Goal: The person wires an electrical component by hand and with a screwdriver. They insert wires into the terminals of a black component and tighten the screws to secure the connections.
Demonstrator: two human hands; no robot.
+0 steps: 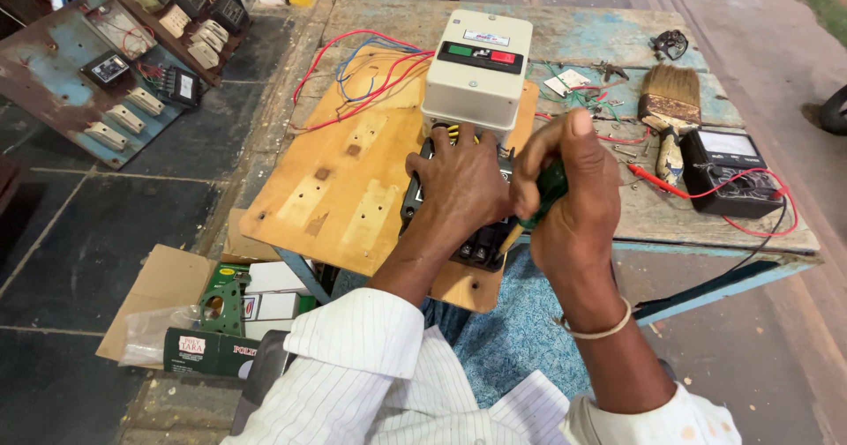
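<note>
The right hand (pixel 565 202) is clenched around a green-handled screwdriver (pixel 540 200), thumb raised on top, wrist bent down so the yellowish shaft slants toward the black electrical unit (pixel 481 249); a pale band circles that wrist; the left hand (pixel 463 180) lies palm-down on the same black unit, fingers spread and pressing its top, gripping nothing that I can make out; both forearms come out of white striped sleeves.

The black unit sits on the near edge of a plywood board (pixel 340 189); directly behind the unit, on the board, stands a cream rectangular starter box (pixel 476 73) with a dark strip on its lid carrying one green and one red button and a small white label above; red and blue wires (pixel 362 74) loop across the board's far-left corner; right of the board, on the worn wooden table (pixel 635 39), lie a paintbrush (pixel 669 101) and a black analogue multimeter (pixel 730 173) with red leads; below the board's left corner, on the floor, an open cardboard carton (pixel 159 291) holds small green-and-white boxes (pixel 225 335).
</note>
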